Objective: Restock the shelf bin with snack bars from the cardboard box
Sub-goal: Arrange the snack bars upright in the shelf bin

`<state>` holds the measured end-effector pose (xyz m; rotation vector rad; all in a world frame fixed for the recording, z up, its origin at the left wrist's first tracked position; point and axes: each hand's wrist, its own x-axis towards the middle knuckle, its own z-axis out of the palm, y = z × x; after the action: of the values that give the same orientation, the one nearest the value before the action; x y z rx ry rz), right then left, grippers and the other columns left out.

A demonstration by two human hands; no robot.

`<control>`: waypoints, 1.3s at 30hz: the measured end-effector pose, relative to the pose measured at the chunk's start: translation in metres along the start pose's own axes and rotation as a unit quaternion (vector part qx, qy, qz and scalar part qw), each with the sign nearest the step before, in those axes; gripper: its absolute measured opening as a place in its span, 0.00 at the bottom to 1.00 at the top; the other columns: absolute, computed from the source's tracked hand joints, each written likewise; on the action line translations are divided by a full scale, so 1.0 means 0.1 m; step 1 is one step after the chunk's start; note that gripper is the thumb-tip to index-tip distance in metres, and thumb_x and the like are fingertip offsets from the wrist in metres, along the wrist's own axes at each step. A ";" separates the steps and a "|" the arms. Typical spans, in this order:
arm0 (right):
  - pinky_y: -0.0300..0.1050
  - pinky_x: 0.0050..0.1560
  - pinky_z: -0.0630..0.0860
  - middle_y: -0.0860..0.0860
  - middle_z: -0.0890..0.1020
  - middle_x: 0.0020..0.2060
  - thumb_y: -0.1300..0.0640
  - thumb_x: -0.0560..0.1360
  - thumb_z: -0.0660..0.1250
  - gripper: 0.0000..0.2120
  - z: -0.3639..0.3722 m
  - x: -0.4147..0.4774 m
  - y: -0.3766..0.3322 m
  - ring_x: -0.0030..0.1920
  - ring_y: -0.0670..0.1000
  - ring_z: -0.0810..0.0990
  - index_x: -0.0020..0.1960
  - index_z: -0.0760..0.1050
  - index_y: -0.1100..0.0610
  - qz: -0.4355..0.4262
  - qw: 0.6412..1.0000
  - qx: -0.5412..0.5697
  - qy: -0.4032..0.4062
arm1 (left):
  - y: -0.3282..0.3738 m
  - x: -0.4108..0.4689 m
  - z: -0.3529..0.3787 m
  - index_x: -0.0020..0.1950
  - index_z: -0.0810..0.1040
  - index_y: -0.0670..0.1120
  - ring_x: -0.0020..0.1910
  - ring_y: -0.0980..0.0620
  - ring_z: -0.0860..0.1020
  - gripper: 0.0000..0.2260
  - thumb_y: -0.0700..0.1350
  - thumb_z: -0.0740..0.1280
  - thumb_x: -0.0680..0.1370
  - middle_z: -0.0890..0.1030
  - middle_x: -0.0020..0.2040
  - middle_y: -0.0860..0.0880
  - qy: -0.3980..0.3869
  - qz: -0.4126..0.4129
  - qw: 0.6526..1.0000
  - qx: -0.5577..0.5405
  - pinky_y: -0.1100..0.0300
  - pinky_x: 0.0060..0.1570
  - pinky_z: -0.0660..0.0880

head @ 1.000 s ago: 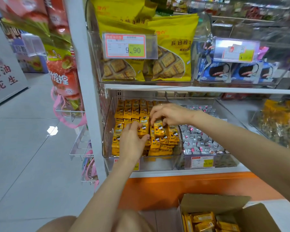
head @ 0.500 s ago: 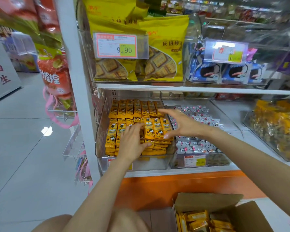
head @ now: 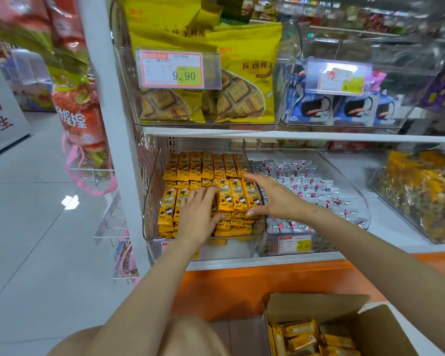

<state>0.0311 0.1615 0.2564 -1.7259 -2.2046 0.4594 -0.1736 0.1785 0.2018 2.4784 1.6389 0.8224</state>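
The right hand [head: 275, 199] has a spread grip: straight fingers along the far ends of a row of three snack bars [head: 235, 196] and the thumb at their near ends, bracketing the row rather than pinching it. The left hand [head: 198, 217] lies flat on the bars just left of that row, its grip spread too and holding nothing.

The row sits in the front right part of the shelf bin [head: 152, 201], on top of lower layers, with the bars' long axes running front to back. A second bin [head: 355, 191] of silver-wrapped sweets stands just right of the shelf bin.

More bars lie in the cardboard box [head: 319, 304], below the shelf bin and to its right, mostly lying crosswise. The right hand is nearer, so it seems better placed to fetch them, and they would need turning to match the rows.
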 end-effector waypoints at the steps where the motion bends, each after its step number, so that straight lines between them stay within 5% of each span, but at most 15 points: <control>1: 0.55 0.71 0.61 0.50 0.60 0.74 0.46 0.68 0.74 0.44 0.00 -0.01 0.00 0.73 0.52 0.59 0.76 0.52 0.46 -0.001 1.000 0.001 0.000 | 0.00 0.00 0.00 0.70 0.65 0.53 0.66 0.48 0.65 0.27 0.55 0.68 0.73 0.70 0.66 0.52 0.006 0.002 1.000 0.005 0.54 0.60 0.62; 10: 0.52 0.72 0.59 0.49 0.59 0.75 0.48 0.67 0.75 0.44 -0.02 -0.09 -0.03 0.73 0.51 0.58 0.75 0.53 0.47 -0.002 1.000 0.024 -0.012 | -0.02 0.05 -0.15 0.72 0.62 0.50 0.68 0.48 0.63 0.34 0.55 0.71 0.70 0.67 0.68 0.49 -0.066 0.026 0.997 -0.040 0.55 0.65 0.61; 19: 0.50 0.70 0.63 0.45 0.62 0.73 0.51 0.72 0.72 0.35 -0.06 -0.43 0.12 0.71 0.48 0.63 0.73 0.57 0.44 0.017 0.997 0.073 0.022 | -0.26 -0.05 -0.33 0.70 0.66 0.52 0.69 0.47 0.63 0.28 0.55 0.70 0.73 0.69 0.68 0.50 -0.117 -0.005 0.992 0.041 0.51 0.65 0.61; 24: 0.48 0.69 0.66 0.45 0.67 0.70 0.53 0.73 0.70 0.31 -0.09 -0.64 0.16 0.67 0.46 0.67 0.72 0.62 0.46 0.014 0.994 0.087 0.064 | -0.33 -0.03 -0.24 0.65 0.73 0.53 0.65 0.49 0.66 0.20 0.54 0.67 0.74 0.72 0.64 0.51 -0.086 0.004 0.996 0.032 0.54 0.59 0.63; 31: 0.28 0.56 0.70 0.40 0.74 0.58 0.61 0.73 0.70 0.25 0.03 -1.45 0.36 0.57 0.37 0.73 0.67 0.68 0.48 0.026 0.989 0.115 0.085 | 0.14 -0.38 -0.41 0.57 0.78 0.46 0.57 0.42 0.73 0.21 0.58 0.65 0.72 0.78 0.55 0.46 0.012 0.107 0.994 -0.008 0.49 0.54 0.69; 33: 0.26 0.53 0.71 0.37 0.76 0.53 0.62 0.73 0.70 0.23 0.17 -1.73 0.54 0.52 0.35 0.75 0.64 0.69 0.47 0.051 0.985 0.139 0.088 | 0.45 -0.67 -0.33 0.58 0.77 0.47 0.55 0.49 0.73 0.22 0.59 0.62 0.71 0.77 0.54 0.48 -0.051 0.144 0.981 -0.117 0.56 0.55 0.68; 36: 0.37 0.56 0.74 0.41 0.78 0.52 0.62 0.71 0.72 0.23 0.52 -2.09 0.93 0.51 0.43 0.78 0.60 0.70 0.45 0.104 0.980 0.155 0.065 | 0.95 -1.00 0.01 0.60 0.76 0.46 0.56 0.53 0.73 0.19 0.55 0.67 0.73 0.76 0.55 0.50 -0.216 0.200 0.938 -0.185 0.66 0.55 0.65; 39: 0.42 0.57 0.74 0.44 0.78 0.53 0.59 0.72 0.72 0.22 0.96 -2.39 1.35 0.55 0.48 0.78 0.63 0.72 0.51 0.146 0.981 0.126 -0.014 | 1.33 -1.10 0.61 0.61 0.74 0.43 0.56 0.50 0.74 0.17 0.46 0.69 0.75 0.75 0.58 0.46 -0.361 0.206 0.894 -0.168 0.63 0.55 0.68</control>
<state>0.1641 -0.0460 0.1025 -1.9135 -1.8189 0.7990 -0.0664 0.0398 0.1500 2.4430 0.6743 0.1148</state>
